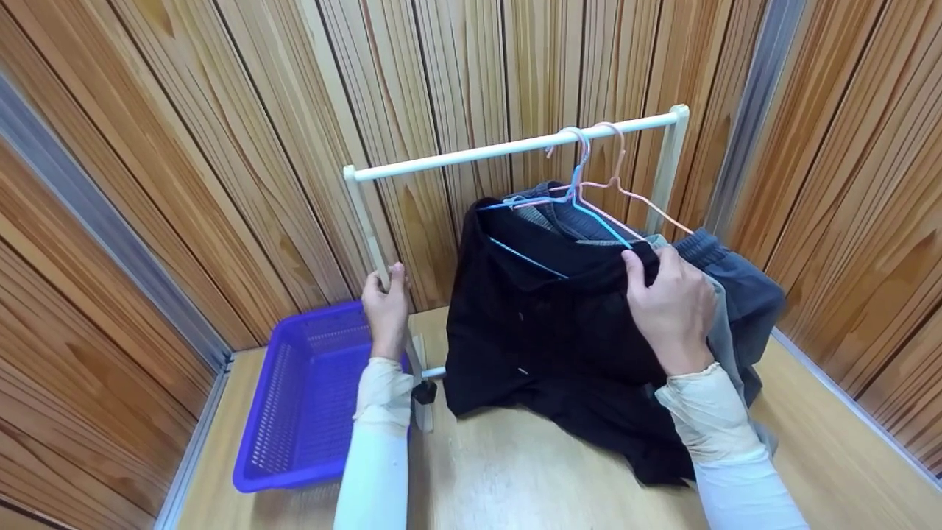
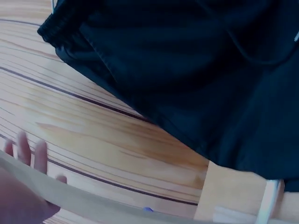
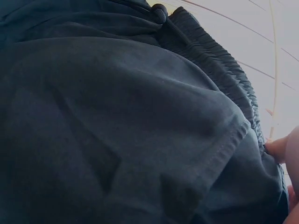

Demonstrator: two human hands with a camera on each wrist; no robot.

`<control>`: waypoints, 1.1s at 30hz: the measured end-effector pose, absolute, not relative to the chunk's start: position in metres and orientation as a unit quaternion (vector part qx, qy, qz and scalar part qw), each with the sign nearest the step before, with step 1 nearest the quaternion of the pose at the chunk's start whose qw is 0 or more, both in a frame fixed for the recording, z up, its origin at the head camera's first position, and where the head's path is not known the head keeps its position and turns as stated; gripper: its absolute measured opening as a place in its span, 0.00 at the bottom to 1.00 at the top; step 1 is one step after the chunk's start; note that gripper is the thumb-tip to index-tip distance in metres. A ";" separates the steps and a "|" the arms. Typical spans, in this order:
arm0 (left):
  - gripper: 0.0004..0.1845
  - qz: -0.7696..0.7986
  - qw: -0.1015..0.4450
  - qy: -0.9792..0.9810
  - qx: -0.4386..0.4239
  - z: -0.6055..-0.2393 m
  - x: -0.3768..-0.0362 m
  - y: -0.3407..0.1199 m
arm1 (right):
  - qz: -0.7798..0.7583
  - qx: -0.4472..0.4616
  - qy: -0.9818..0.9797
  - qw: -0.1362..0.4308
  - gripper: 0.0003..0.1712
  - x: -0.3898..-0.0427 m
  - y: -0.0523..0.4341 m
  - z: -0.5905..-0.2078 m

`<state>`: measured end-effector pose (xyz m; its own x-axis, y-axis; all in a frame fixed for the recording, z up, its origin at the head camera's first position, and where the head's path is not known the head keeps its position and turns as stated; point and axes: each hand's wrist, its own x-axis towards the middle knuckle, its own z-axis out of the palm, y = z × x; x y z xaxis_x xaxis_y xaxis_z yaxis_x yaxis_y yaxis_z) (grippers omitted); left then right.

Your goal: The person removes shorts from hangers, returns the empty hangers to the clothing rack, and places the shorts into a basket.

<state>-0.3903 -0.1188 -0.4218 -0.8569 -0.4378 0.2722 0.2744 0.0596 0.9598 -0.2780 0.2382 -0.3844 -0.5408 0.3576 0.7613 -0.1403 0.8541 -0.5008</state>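
Black shorts (image 1: 544, 324) hang by their waistband from a blue hanger (image 1: 600, 217) on a small white rack (image 1: 471, 154). At the right end of the waistband, my right hand (image 1: 673, 309) pinches the cloth, thumb in front, beside the hanger's arm. The right wrist view is mostly filled by the dark cloth and gathered waistband (image 3: 224, 70), with my thumb at the edge. My left hand (image 1: 386, 309) holds the rack's left post (image 1: 372, 246). From the left wrist, its fingers (image 2: 41, 156) show beyond the post, near the hanging shorts (image 2: 177, 74).
A purple plastic basket (image 1: 276, 412) stands left of the rack on the wooden tabletop (image 1: 500, 471). Behind the black shorts hang grey-blue garments (image 1: 751, 294) on pink hangers (image 1: 655, 206). Wood-panelled walls (image 1: 456, 66) close in at the back and both sides.
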 end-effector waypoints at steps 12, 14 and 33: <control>0.30 -0.677 0.243 -0.694 0.039 -0.424 -0.394 -0.120 | 0.246 -0.068 -0.839 0.480 0.30 -0.278 0.240 -0.385; 0.30 -0.681 0.242 -0.689 0.044 -0.424 -0.394 -0.120 | 0.245 -0.070 -0.839 0.482 0.30 -0.278 0.239 -0.384; 0.30 -0.670 0.236 -0.701 0.063 -0.424 -0.395 -0.120 | 0.249 -0.076 -0.838 0.479 0.30 -0.274 0.234 -0.371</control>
<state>-0.3954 -0.1204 -0.4235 -0.8804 -0.4048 0.2471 0.2287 0.0940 0.9689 -0.2741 0.2337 -0.3707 -0.5304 0.3661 0.7646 -0.1114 0.8640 -0.4910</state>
